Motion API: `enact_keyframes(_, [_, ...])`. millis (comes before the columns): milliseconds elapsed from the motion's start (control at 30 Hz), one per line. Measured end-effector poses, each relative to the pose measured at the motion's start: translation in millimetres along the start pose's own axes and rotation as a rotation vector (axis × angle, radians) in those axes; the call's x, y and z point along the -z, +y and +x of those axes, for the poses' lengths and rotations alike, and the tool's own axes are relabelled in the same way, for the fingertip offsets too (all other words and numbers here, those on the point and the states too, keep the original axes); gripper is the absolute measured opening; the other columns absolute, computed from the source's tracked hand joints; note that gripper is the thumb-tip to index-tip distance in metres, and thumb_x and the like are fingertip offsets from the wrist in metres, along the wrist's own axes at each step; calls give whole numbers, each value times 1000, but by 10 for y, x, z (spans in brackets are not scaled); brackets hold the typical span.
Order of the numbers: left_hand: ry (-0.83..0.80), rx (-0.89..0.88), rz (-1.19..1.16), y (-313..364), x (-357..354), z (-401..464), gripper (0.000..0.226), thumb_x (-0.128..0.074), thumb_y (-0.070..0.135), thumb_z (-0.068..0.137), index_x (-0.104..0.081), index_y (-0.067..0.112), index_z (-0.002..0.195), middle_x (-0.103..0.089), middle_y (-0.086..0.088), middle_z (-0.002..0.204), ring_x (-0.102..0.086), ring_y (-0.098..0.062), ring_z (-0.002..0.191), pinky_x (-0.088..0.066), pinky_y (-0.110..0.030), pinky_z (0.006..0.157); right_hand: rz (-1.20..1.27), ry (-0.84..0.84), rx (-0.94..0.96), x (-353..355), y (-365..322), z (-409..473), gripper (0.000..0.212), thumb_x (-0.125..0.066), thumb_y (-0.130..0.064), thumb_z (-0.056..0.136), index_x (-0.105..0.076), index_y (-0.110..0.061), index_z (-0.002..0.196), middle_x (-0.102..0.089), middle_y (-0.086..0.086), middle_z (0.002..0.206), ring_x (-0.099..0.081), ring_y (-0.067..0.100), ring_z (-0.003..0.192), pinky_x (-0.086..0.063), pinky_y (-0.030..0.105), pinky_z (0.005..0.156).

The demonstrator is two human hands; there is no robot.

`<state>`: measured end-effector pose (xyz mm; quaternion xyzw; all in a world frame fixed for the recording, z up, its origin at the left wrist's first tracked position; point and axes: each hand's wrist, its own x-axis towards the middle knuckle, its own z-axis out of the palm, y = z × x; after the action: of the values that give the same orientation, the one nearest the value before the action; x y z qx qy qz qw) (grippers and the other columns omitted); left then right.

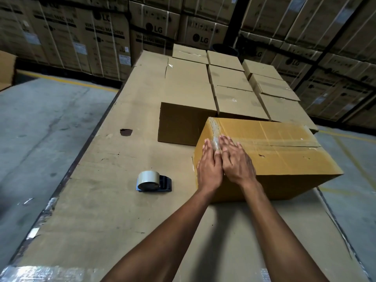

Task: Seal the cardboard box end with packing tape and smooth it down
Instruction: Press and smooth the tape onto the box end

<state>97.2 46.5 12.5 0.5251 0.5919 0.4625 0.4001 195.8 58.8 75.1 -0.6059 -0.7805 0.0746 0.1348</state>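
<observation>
My left hand (209,167) and right hand (236,161), fingers flat and extended, gripping nothing, press side by side on the taped box (274,159) corner edge.

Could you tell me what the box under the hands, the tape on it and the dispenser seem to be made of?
Cardboard box: matte brown corrugated board, scuffed and creased.
Packing tape: clear glossy plastic film, judging by its sheen.
Tape dispenser: probably dark blue hard plastic; its roll looks beige and smooth.
</observation>
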Motion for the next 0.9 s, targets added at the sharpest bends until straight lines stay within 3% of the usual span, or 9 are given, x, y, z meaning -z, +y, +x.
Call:
enact_keyframes(100, [0, -113, -54, -62, -15, 24, 57, -31, 39, 120, -19, 24, 174, -22, 5, 181, -21, -10, 166, -26, -43, 134, 1, -53, 64, -30, 56, -7, 70, -12, -47, 101, -27, -23, 165, -30, -3, 171, -23, 8, 159, -11, 41, 133])
enact_keyframes(233, [21, -120, -83, -103, -41, 73, 57, -29, 41, 119, -26, 23, 173, -30, 2, 179, -32, -15, 164, -31, -42, 133, 4, -62, 20, -37, 48, 68, 74, -10, -48, 97, -30, -24, 165, -32, -3, 170, -27, 9, 158, -9, 46, 133])
enact_keyframes(367, [19, -75, -103, -129, -75, 116, 61, -28, 52, 117, -25, 28, 173, -33, 3, 178, -40, -20, 161, -38, -44, 130, -6, -42, -17, -45, 23, 102, 75, -13, -46, 97, -33, -20, 164, -35, 1, 169, -31, 13, 157, 0, 42, 132])
enact_keyframes(567, [-73, 41, 28, -123, -1, 160, 68, -25, 58, 114, -33, 23, 172, -40, -11, 175, -53, -36, 151, -43, -50, 124, -62, -34, -108, -28, -41, 91, 74, -15, -45, 99, -28, -13, 164, -30, 4, 171, -26, 16, 159, 2, 46, 132])
enact_keyframes(633, [-128, 37, 167, -137, 39, 188, 68, -22, 57, 114, -38, 20, 169, -28, -7, 180, -40, -33, 160, -34, -48, 130, -75, -19, -129, -34, -30, 80, 75, -13, -47, 98, -25, -15, 166, -26, 4, 172, -23, 16, 160, -1, 49, 132])
enact_keyframes(733, [-72, -18, 226, -115, 93, 114, 71, -17, 60, 114, -14, 25, 176, -7, 3, 184, -6, -15, 169, -11, -47, 133, -77, 2, -60, -50, 17, 29, 72, -9, -50, 98, -11, -29, 167, -15, -4, 174, -13, 13, 162, -1, 53, 132])
enact_keyframes(800, [-29, -84, 250, -81, 122, 67, 69, -17, 60, 114, -7, 30, 176, -3, 10, 184, 2, -12, 169, -9, -52, 132, -80, 0, -5, -37, 30, -3, 71, -6, -52, 97, -6, -34, 166, -11, -10, 174, -7, 11, 162, 0, 55, 131])
enact_keyframes(900, [-19, -114, 267, -91, 133, 59, 67, -17, 58, 112, -21, 33, 175, -16, 12, 183, 4, -12, 170, -18, -58, 129, -80, -6, -6, -32, 26, -17, 76, -3, -54, 95, -17, -33, 166, -20, -11, 173, -5, 12, 162, 2, 56, 131])
